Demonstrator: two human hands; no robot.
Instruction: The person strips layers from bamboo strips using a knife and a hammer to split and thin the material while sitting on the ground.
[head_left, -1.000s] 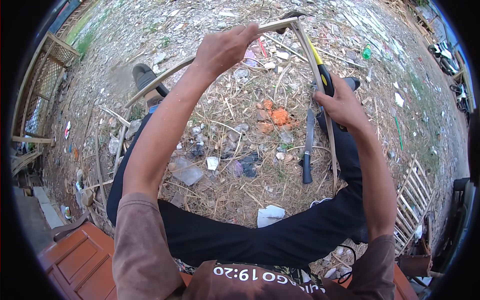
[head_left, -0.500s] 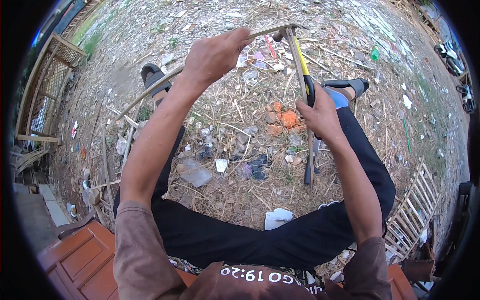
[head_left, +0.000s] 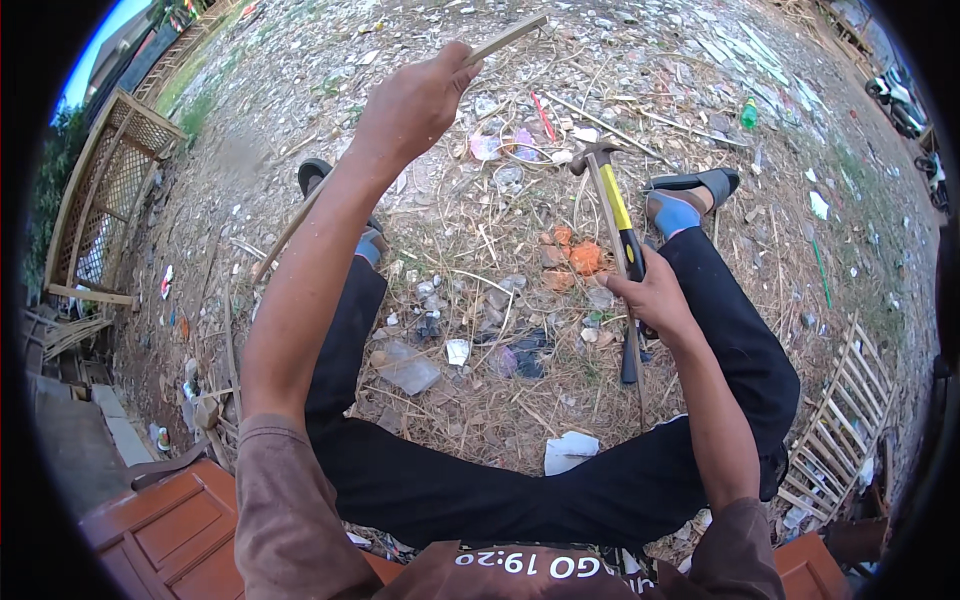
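Our left grip (head_left: 415,108) is wrapped around a pale wooden strip (head_left: 510,36), which pokes out beyond the knuckles at its far end and slants back below the forearm on the other side. Our right grip (head_left: 655,300) holds two things together: the hammer (head_left: 620,212) by its black handle, and a second wooden strip (head_left: 607,214) lying alongside it. The hammer's head sits ahead of that grip, next to the strip's far end; the strip's tail runs back past the wrist side toward our thigh.

To handle this well, we would pinch the strip firmly against the handle, since two slim pieces in one hand could easily roll or slip. We should also hold the left strip near its middle of balance so its long tail does not swing. A dark handle (head_left: 629,365) lies just behind the right grip, near the ground, so we had best mind our knuckles there.
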